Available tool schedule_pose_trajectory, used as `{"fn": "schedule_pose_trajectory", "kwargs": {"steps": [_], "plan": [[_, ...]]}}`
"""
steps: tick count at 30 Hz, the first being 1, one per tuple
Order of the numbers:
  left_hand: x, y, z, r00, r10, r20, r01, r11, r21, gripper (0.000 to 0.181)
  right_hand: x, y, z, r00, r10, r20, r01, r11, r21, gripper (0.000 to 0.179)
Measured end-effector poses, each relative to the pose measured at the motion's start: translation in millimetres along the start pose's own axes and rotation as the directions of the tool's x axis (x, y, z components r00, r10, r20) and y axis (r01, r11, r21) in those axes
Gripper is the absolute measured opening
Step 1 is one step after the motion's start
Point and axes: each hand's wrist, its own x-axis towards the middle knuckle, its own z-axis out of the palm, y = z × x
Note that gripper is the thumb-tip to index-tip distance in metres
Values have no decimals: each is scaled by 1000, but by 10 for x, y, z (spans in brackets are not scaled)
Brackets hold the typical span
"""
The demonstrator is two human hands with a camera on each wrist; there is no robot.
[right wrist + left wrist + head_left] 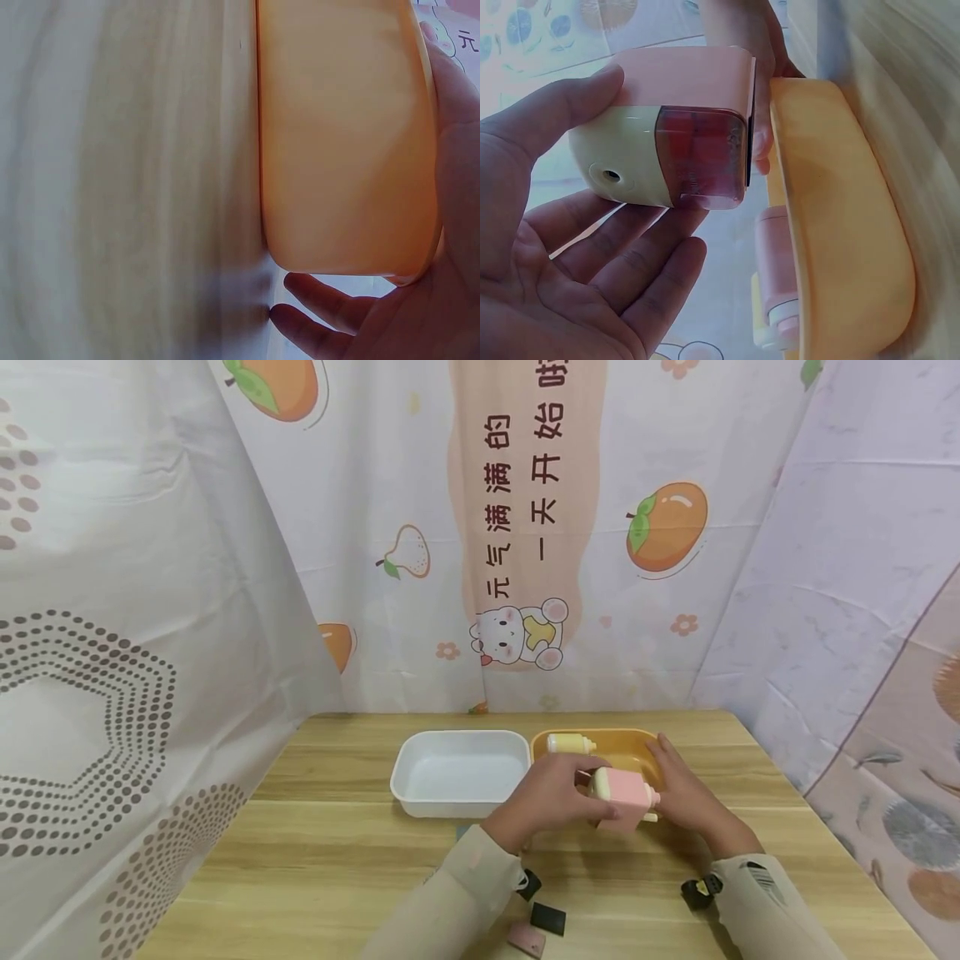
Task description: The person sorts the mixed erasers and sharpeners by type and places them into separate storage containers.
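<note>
On the left, a white tray [465, 774] sat near the far edge of the wooden table [322, 835]. Next came the left hand [551, 795], pinching a pink and cream pencil sharpener [622, 797] by the near edge of the orange tray [624, 747]. Its thumb pressed the near side and its fingers the far side. A yellow bottle [568, 743] lay in that tray's far left corner. The right hand [686, 793] gripped the tray's right end. I thought a firm pinch, a steady tray and slow moves would work best.
</note>
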Motion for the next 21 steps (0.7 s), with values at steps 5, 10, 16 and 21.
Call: {"fn": "schedule_pose_trajectory", "kwargs": {"steps": [5, 10, 16, 21], "plan": [[62, 44, -2, 999, -48, -15, 47, 999, -23, 50, -3, -21, -2, 1000, 17, 14, -17, 1000, 0, 94], [114, 40, -16, 999, -29, -35, 28, 999, -35, 52, 14, 8, 0, 1000, -5, 10, 5, 1000, -2, 96], [156, 30, -24, 998, 10, -56, -11, 1000, -13, 46, 33, 33, 14, 1000, -28, 2, 28, 999, -26, 100], [184, 44, -10, 997, -16, -73, 17, 1000, 4, 47, 25, 36, 22, 1000, -19, 6, 19, 1000, -13, 102]]}}
